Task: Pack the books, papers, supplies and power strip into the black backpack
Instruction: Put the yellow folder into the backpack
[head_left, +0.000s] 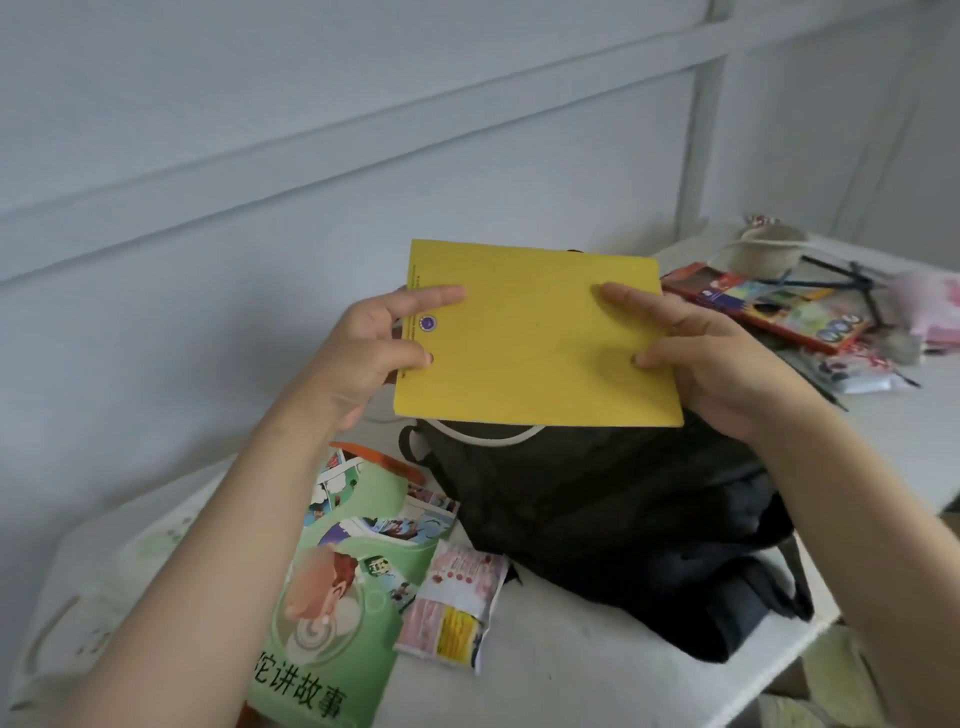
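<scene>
I hold a yellow notebook (535, 338) in the air above the black backpack (613, 519), which lies on the white table (561, 654). My left hand (363, 348) grips the notebook's left edge and my right hand (711, 358) grips its right edge. A green picture book (343, 571) lies left of the backpack, partly under my left forearm. A small pink packet (454, 603) sits beside it. A white cord (488, 436) shows at the backpack's top, just under the notebook.
At the back right of the table lie a red box of coloured pencils (774, 306), a coiled white rope bundle (769, 249), black sticks (847, 280) and pink packets (935, 306). A pale wall stands behind. The table's edge runs at right.
</scene>
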